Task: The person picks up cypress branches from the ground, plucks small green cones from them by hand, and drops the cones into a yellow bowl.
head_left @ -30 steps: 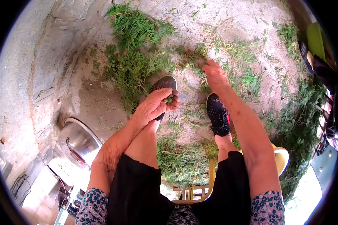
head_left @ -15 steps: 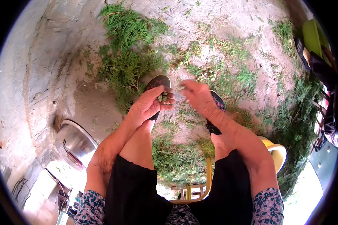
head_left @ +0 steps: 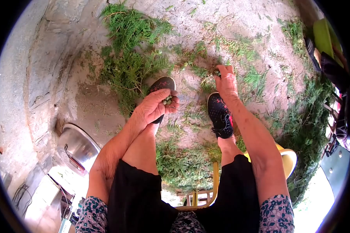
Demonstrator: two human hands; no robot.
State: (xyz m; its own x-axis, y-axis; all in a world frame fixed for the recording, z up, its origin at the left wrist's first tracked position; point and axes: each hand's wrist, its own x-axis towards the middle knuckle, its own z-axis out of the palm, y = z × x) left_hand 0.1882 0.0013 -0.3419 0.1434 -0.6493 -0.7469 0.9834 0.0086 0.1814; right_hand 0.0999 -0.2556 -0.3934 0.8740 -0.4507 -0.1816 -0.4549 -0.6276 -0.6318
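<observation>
My left hand [head_left: 153,106] is curled, palm up, around several small green seed cones [head_left: 167,100], above my left shoe [head_left: 163,84]. Beyond my right shoe [head_left: 220,116], my right hand [head_left: 227,82] reaches down to the ground, its fingers closed in a pinch. Greenish seed cones [head_left: 217,72] show at those fingertips; how many is hidden. Green conifer sprigs [head_left: 130,29] lie in a heap past my left foot, and a few loose cones [head_left: 184,66] rest on the ground between the heap and my right hand.
A steel basin [head_left: 79,143] stands at left against the rough wall [head_left: 39,70]. On the right are a yellow bucket [head_left: 288,160], a long pile of conifer branches [head_left: 305,136] and a lime-green tub [head_left: 322,39]. A yellow chair frame [head_left: 216,182] shows between my legs.
My right hand has moved away from my left, forward and right, down to the ground past my right shoe. The left hand has stayed nearly still with its cones.
</observation>
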